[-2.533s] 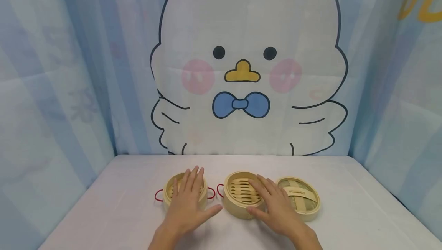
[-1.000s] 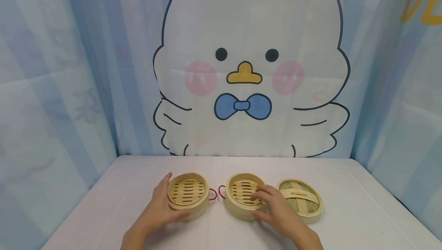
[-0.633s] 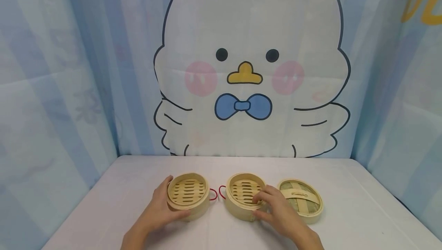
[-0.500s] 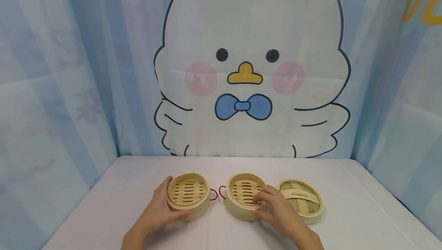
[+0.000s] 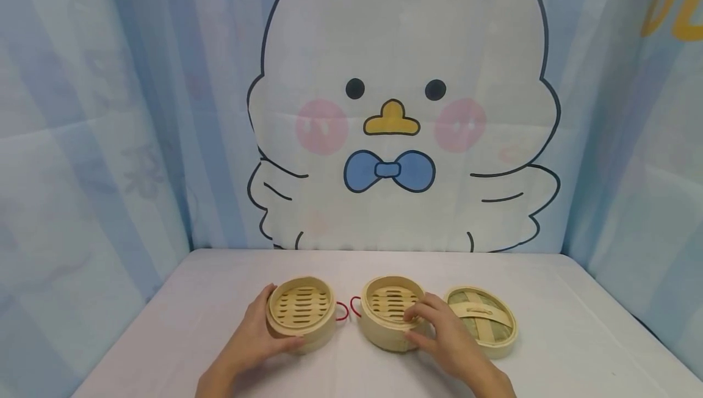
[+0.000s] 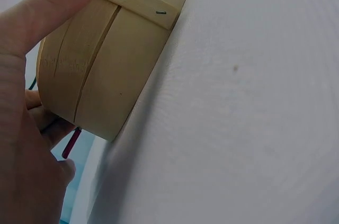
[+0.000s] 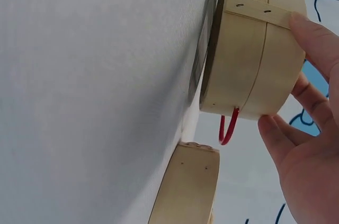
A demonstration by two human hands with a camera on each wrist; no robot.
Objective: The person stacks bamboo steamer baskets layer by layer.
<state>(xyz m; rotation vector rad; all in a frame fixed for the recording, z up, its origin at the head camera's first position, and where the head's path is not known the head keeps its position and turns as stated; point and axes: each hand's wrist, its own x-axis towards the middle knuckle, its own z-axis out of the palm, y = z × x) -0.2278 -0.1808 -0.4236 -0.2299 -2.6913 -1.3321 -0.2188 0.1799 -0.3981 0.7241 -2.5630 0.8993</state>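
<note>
In the head view, two small round bamboo steamer baskets with slatted floors and red loop handles stand side by side. My left hand (image 5: 255, 334) grips the left steamer basket (image 5: 315, 334), with the thumb on its near wall and fingers behind its left side. My right hand (image 5: 447, 334) holds the right steamer basket (image 5: 379, 331) by its right side, fingers bent at the rim. The right wrist view has the thumb (image 7: 312, 33) against its stapled wall. A woven bamboo lid (image 5: 483, 325) with a strap handle lies just beyond my right hand, partly covered.
All of this is on a white-covered table (image 5: 351, 373). Behind it hangs a cloth backdrop (image 5: 395, 215) with a cartoon bird. Striped blue curtains (image 5: 82, 172) close off both sides. The two baskets' red loops nearly meet in the gap between them.
My left hand, earlier spread flat over the left basket, has moved to its left side and grips it. My right hand's fingers have bent from straight onto the right basket. Little differs over the last half second.
</note>
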